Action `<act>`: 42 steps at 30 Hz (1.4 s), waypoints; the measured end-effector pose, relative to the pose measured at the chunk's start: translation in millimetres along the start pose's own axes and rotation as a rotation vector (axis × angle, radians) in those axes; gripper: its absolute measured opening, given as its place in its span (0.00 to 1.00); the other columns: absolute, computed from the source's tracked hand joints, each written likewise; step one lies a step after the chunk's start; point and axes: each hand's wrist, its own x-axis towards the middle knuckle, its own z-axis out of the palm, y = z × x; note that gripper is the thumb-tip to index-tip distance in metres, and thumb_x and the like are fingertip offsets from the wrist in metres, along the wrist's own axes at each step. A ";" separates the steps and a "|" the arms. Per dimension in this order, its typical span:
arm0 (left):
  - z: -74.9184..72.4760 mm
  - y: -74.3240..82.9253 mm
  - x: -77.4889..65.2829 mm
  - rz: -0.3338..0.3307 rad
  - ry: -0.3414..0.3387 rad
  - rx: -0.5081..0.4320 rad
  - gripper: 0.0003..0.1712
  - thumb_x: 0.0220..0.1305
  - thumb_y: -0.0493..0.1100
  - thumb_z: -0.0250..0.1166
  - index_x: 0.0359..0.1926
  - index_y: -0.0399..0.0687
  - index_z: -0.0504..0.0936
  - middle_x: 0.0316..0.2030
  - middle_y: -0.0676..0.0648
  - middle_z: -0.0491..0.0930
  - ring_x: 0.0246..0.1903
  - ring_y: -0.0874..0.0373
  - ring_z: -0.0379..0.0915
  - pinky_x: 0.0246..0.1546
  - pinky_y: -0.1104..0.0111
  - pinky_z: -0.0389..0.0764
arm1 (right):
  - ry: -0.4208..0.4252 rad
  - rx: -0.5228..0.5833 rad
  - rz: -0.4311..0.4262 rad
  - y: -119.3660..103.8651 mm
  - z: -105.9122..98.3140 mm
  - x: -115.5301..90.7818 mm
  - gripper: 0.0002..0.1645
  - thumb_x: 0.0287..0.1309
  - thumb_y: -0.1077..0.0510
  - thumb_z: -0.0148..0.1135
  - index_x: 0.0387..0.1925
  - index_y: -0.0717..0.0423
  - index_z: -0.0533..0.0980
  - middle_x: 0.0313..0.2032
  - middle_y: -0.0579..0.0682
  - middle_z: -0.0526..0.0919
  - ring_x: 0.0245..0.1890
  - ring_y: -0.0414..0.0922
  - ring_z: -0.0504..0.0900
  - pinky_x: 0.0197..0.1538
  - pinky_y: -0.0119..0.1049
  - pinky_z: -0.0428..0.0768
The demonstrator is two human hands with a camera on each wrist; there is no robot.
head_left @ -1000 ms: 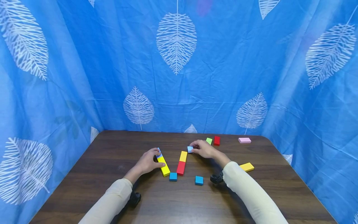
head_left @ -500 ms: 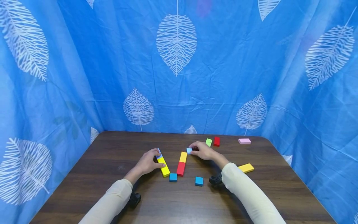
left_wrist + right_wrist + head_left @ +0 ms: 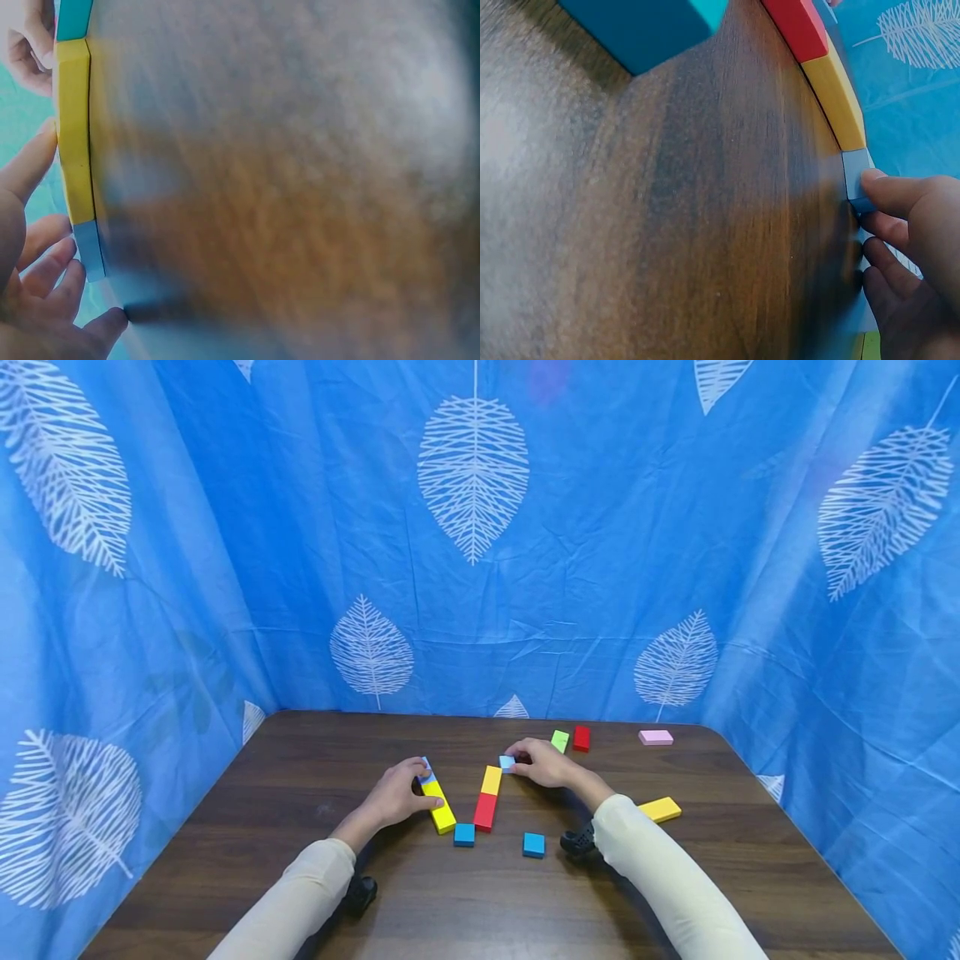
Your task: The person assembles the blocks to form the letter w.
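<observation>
My left hand [image 3: 397, 793] curls its fingertips [image 3: 56, 255] round a light blue block [image 3: 427, 772] at the far end of a long yellow block [image 3: 439, 807]; the two blocks [image 3: 88, 251] [image 3: 73, 135] lie end to end. A teal block [image 3: 464, 834] sits at the near end of that line. My right hand [image 3: 545, 764] pinches a second small light blue block [image 3: 507, 763] against the far end of a yellow block [image 3: 491, 779] and red block [image 3: 485, 811] in line. In the right wrist view the thumb [image 3: 896, 191] lies on that light blue block [image 3: 855, 176].
On the brown table [image 3: 300, 860] lie a loose teal block [image 3: 533, 844], a yellow block [image 3: 660, 809] to the right, and green [image 3: 560, 741], red [image 3: 581, 737] and pink [image 3: 656, 737] blocks at the back. Blue leaf-print curtain [image 3: 480, 568] closes three sides.
My right hand has drawn the light blue block a little nearer the end of the yellow block. The left hand has stayed where it was.
</observation>
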 end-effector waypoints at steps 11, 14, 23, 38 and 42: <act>-1.9 4.6 3.2 0.010 -0.034 0.058 0.34 0.57 0.49 0.81 0.59 0.35 0.81 0.66 0.34 0.73 0.61 0.39 0.72 0.61 0.49 0.77 | -0.004 0.010 -0.022 2.5 -1.9 -4.5 0.19 0.69 0.58 0.68 0.59 0.57 0.80 0.50 0.51 0.82 0.50 0.49 0.78 0.60 0.51 0.78; -3.9 7.4 4.9 0.012 -0.044 0.080 0.35 0.56 0.49 0.81 0.58 0.34 0.81 0.63 0.35 0.75 0.56 0.43 0.74 0.59 0.51 0.79 | -0.005 0.005 -0.034 3.5 -4.9 -7.0 0.20 0.69 0.58 0.68 0.60 0.58 0.79 0.51 0.52 0.82 0.52 0.50 0.78 0.60 0.52 0.78; -5.7 22.4 5.2 0.023 -0.035 0.095 0.35 0.58 0.52 0.79 0.61 0.38 0.80 0.63 0.39 0.76 0.58 0.43 0.74 0.59 0.49 0.79 | 0.005 0.035 -0.006 7.5 -17.5 -22.8 0.22 0.69 0.58 0.67 0.62 0.57 0.78 0.58 0.54 0.82 0.60 0.54 0.78 0.64 0.55 0.75; 28.6 51.4 17.2 0.296 -0.227 0.044 0.30 0.65 0.48 0.75 0.65 0.43 0.81 0.66 0.43 0.76 0.66 0.45 0.69 0.66 0.48 0.71 | -0.015 -0.007 -0.084 11.7 -24.1 -57.5 0.21 0.68 0.57 0.68 0.60 0.58 0.80 0.56 0.52 0.83 0.57 0.52 0.80 0.62 0.54 0.77; 34.3 53.5 17.7 0.292 -0.274 0.060 0.29 0.65 0.46 0.74 0.65 0.45 0.80 0.67 0.44 0.74 0.68 0.44 0.67 0.68 0.47 0.69 | -0.036 -0.009 -0.116 8.6 -22.5 -68.3 0.20 0.69 0.55 0.67 0.59 0.58 0.80 0.55 0.51 0.83 0.56 0.51 0.80 0.62 0.53 0.78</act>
